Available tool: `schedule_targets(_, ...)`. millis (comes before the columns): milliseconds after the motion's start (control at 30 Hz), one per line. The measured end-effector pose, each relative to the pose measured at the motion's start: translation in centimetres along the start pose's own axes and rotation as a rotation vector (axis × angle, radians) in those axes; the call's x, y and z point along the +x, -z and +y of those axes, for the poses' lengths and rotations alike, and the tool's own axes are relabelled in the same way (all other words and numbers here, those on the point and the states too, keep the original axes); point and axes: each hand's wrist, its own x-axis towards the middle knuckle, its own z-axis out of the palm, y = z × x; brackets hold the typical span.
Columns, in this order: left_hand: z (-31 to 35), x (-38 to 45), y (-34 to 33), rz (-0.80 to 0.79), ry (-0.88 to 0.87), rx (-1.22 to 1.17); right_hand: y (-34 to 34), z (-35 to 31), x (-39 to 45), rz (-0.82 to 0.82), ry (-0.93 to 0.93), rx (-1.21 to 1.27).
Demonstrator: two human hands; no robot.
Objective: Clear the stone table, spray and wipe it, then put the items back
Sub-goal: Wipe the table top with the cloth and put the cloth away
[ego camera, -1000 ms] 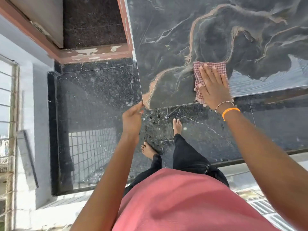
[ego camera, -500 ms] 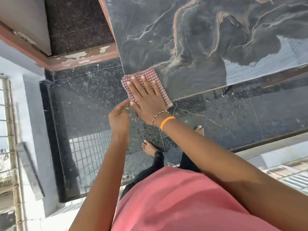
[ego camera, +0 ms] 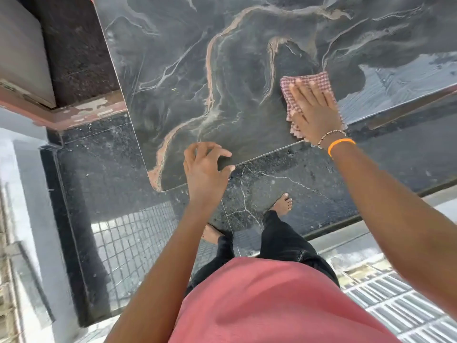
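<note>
A person's right hand (ego camera: 315, 108) is pressing flat, fingers spread, on a soft, limp checked cloth (ego camera: 306, 81) near the stone surface's (ego camera: 188, 70) near edge; the left hand (ego camera: 204, 167), empty and half-curled, is steadying the near corner. The wet-looking stone is probably slick.

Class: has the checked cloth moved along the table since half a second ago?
Yes. The cloth has slid right along the table's near edge, away from its rounded corner.
</note>
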Motion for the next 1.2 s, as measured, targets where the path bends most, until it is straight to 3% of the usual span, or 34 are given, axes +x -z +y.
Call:
schedule_targets(167,0.4,0.9,-1.0,0.030,0.016,0.100,1.0,7.1,-0.1,0.086,-0.287,0.097)
schedule_targets(267,0.2,0.8,-1.2,0.052,0.049,0.139,0.0,4.5,-1.3,0.168,-0.481,0.170)
schedule_targets(333,0.2,0.4,-1.4,0.064,0.116,0.140,-0.8,0.4,-2.5,0.179,-0.506,0.231)
schedule_targets(433,0.6,-0.1,-2.0,0.100,0.158,0.124,-2.3,-6.7,-4.4,0.119,-0.267,0.187)
schedule_targets(567,1.5,0.0,-2.3,0.122,0.149,0.175,-3.3,-13.0,-4.0,-0.003,0.240,0.053)
schedule_targets(667,2.3,-0.1,-2.5,0.122,0.184,0.232,-2.2,-12.2,-0.9,-0.034,0.461,-0.038)
schedule_targets(767,3.7,0.0,-3.2,0.107,0.176,0.246,-1.1,-9.1,1.2,-0.025,0.526,-0.090)
schedule_targets(900,7.2,1.4,-5.3,0.057,0.072,0.252,0.1,-2.7,2.5,0.017,0.365,-0.038)
schedule_targets(1067,11.4,3.3,-8.3,0.007,-0.134,0.256,1.5,9.3,3.1,0.068,0.052,0.038)
schedule_targets(1200,12.7,4.0,-9.7,0.000,-0.192,0.306,2.5,18.0,2.4,0.114,-0.211,0.109)
